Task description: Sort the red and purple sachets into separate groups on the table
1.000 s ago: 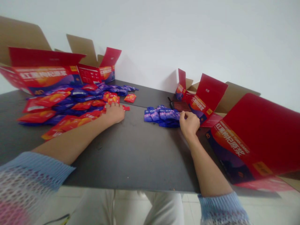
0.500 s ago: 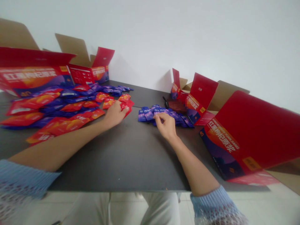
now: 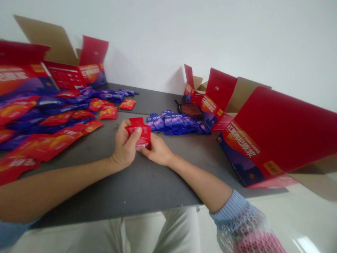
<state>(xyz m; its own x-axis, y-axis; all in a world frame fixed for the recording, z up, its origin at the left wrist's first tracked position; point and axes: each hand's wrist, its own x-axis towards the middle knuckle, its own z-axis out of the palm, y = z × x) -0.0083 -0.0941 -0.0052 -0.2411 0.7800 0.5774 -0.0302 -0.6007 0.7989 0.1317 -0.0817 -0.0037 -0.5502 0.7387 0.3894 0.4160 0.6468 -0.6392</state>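
1. Currently, the left hand [image 3: 124, 149] grips red sachets [image 3: 144, 138] by their left side, over the dark table [image 3: 110, 196].
2. The right hand [image 3: 160, 151] touches their lower right edge; whether it also pinches cannot be told.
3. Advisable: square the edges with light, even pressure; keep clear of the purple sachets [image 3: 177, 123] just beyond.

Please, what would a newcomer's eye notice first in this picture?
Probably the large open red box at the right. Next, near centre, at least one red packet gripped by the left hand, with the right hand at its edge. Purple packets lie just beyond; a mixed heap spreads at left.
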